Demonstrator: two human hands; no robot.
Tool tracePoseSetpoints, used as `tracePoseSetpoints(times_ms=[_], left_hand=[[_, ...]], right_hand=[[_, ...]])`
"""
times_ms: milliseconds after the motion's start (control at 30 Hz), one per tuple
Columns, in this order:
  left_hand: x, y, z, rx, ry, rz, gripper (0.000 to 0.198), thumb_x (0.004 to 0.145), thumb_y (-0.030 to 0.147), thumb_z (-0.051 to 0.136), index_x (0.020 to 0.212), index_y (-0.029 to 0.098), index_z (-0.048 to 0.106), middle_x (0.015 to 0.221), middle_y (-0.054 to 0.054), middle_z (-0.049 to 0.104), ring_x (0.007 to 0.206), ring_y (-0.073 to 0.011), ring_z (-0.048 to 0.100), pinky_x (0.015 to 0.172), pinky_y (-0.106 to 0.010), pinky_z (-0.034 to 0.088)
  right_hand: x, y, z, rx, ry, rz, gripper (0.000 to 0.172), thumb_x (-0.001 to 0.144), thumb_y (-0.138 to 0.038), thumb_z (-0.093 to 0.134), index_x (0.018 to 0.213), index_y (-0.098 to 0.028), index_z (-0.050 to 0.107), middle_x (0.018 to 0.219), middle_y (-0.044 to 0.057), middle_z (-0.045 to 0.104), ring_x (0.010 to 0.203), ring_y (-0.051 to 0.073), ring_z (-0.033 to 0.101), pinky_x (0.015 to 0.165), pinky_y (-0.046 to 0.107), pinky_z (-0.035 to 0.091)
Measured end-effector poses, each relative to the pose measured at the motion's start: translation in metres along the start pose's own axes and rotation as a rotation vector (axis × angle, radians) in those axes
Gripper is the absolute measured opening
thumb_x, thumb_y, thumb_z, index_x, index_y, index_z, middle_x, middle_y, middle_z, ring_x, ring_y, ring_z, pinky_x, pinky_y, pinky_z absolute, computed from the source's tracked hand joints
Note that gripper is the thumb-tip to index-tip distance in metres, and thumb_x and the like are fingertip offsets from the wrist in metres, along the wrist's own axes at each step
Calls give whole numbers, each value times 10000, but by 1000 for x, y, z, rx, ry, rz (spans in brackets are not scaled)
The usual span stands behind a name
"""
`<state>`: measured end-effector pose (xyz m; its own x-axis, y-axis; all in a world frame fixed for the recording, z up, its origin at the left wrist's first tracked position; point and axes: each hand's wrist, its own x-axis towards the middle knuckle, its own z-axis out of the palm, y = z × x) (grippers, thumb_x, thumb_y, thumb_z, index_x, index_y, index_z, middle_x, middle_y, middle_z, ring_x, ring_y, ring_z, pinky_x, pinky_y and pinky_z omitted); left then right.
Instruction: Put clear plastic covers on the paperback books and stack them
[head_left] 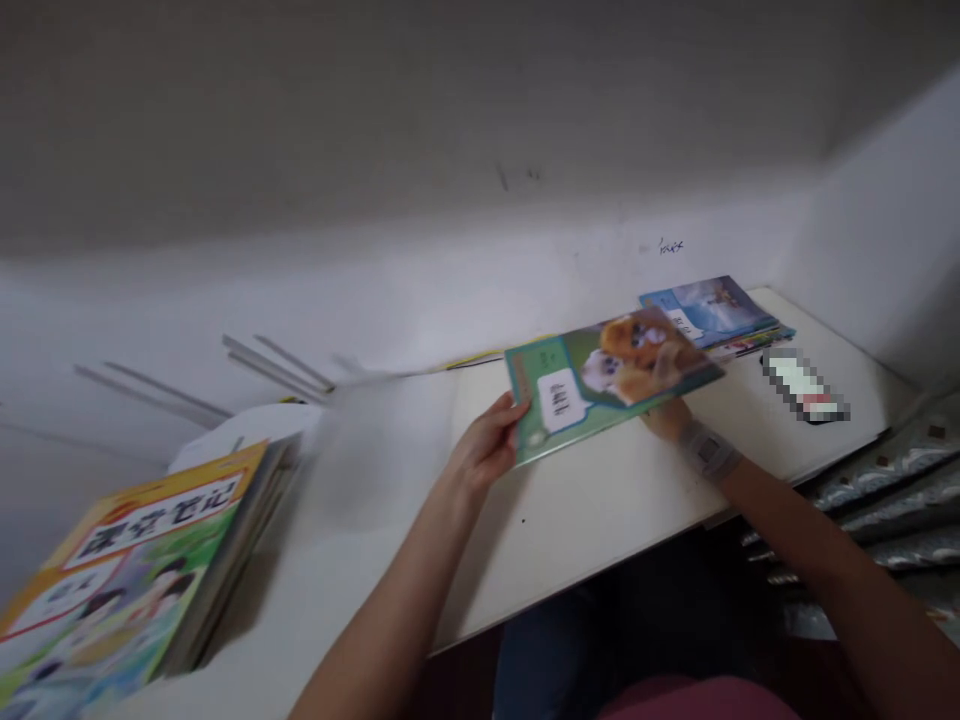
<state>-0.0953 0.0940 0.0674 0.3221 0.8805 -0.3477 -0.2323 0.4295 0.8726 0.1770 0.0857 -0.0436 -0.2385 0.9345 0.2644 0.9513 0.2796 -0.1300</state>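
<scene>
Book (611,380) (green, tilted) across both hands (487,440) (670,418)

The worktop (570,540) is white and flat. At its left end lies a stack of books (142,580) with an orange-edged top cover. Near the right rear corner lies a second stack (716,305), topped in blue; a phone (804,386) lies just beside it.

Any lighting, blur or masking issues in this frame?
Head view: top of the picture dim, wall brighter just above the desk; head view: left book stack soft, shadowing the desk beside it; head view: held book's small print unreadable, phone-like object pixelated.
</scene>
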Motion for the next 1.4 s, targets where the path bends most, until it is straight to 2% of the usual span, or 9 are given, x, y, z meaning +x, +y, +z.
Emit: tracePoseSetpoints(times_ms=[100, 233, 300, 400, 633, 800, 1033, 1233, 1400], left_hand=[[58, -6, 67, -53, -83, 24, 290, 822, 141, 555, 1110, 182, 551, 979, -92, 693, 889, -220, 679, 755, -387, 577], [135, -15, 146, -120, -84, 0, 316, 835, 82, 524, 1135, 181, 525, 957, -71, 693, 834, -175, 683, 737, -334, 572], [166, -19, 173, -133, -80, -8, 329, 838, 42, 486, 1132, 186, 519, 937, -49, 691, 817, -148, 682, 731, -297, 567], [199, -26, 196, -142, -73, -30, 334, 824, 27, 473, 1112, 187, 522, 902, -33, 694, 779, -141, 686, 710, -283, 566], [228, -40, 211, -155, -55, -27, 287, 739, 49, 595, 991, 175, 543, 753, -6, 664, 628, -131, 665, 612, -255, 565], [234, -45, 213, -156, -3, 30, 295, 705, 2, 575, 938, 176, 532, 659, 36, 615, 568, -105, 629, 592, -243, 549], [231, -50, 212, -95, 68, 146, 219, 670, 72, 636, 858, 137, 544, 603, 31, 576, 558, -100, 591, 598, -232, 504], [216, -44, 212, 41, 114, 255, 179, 680, 127, 623, 849, 102, 569, 727, -50, 633, 705, -149, 624, 689, -277, 489], [176, -17, 188, 178, 144, 415, 306, 706, 101, 588, 1010, 139, 600, 1101, -100, 636, 1014, -175, 589, 899, -313, 432]], right_hand=[[0, -4, 0, 25, 26, 23, 305, 914, -328, 514, 1188, -204, 566, 1259, 116, 554, 1108, 232, 539, 931, 428, 444], [1, -2, -5, 26, 56, 54, 319, 909, -262, 462, 1202, -193, 567, 1305, 118, 543, 1220, 240, 457, 1005, 410, 353], [2, -1, -7, 25, 70, 65, 320, 898, -236, 456, 1191, -179, 569, 1286, 113, 557, 1208, 229, 463, 1003, 389, 345], [3, -2, -9, 29, 86, 72, 295, 886, -222, 461, 1151, -175, 583, 1227, 104, 588, 1160, 216, 488, 983, 367, 351], [4, -4, -8, 47, 95, 79, 221, 871, -223, 498, 1051, -160, 610, 1184, 114, 591, 1147, 217, 480, 979, 375, 339], [4, -4, -6, 57, 89, 85, 220, 873, -224, 502, 1055, -155, 605, 1190, 122, 583, 1163, 223, 466, 991, 385, 324], [5, -3, -6, 50, 75, 88, 198, 871, -228, 504, 1013, -151, 618, 1130, 124, 604, 1115, 228, 491, 976, 386, 333], [3, 0, -4, 42, 81, 75, 226, 877, -230, 491, 1057, -158, 608, 1159, 124, 601, 1138, 226, 486, 977, 382, 332], [1, 2, -3, 38, 98, 59, 304, 881, -226, 467, 1162, -176, 575, 1271, 107, 563, 1181, 219, 472, 993, 375, 325]])
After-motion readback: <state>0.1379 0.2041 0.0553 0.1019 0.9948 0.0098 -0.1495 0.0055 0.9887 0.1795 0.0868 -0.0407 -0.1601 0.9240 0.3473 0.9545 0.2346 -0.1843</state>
